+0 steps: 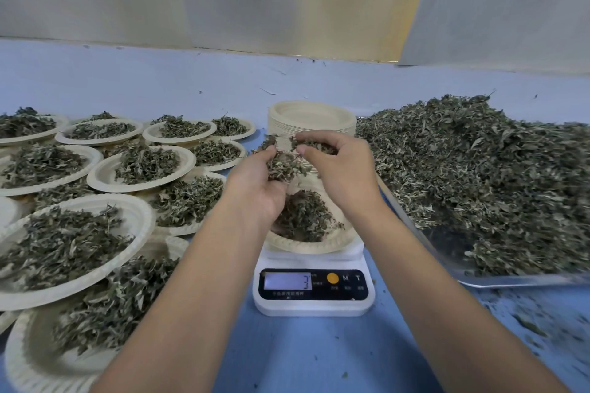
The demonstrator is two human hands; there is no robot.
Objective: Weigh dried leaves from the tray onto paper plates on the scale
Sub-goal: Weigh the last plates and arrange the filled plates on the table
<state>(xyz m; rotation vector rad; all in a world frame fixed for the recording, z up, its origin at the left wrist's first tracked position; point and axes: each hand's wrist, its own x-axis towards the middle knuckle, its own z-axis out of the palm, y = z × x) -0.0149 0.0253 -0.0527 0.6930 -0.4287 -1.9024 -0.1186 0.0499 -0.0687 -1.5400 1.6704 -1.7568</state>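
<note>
Dried leaves (64,242) are lying in small heaps on the many filled plates (142,220) that are crowding and overlapping on the left part of the blue desk (303,357). Just right of them, the left hand (255,191) is hovering over the scale, its fingers curling up around a clump of leaves (284,167) and cupping it. The right hand (341,169) is meeting it from the other side, thumb and fingertips pinching at the top of the same clump of leaves. Beneath both hands a paper plate (306,247) is sitting on the white scale (313,305) and carrying a low heap of leaves, and a 3 is showing on the display (285,281). Behind the hands a stack of empty plates (311,115) is standing on the desk. Further right, a metal tray (510,281) is holding a big loose pile (479,175) of the leaves, with crumbs lying scattered on the desk in front of it.
</note>
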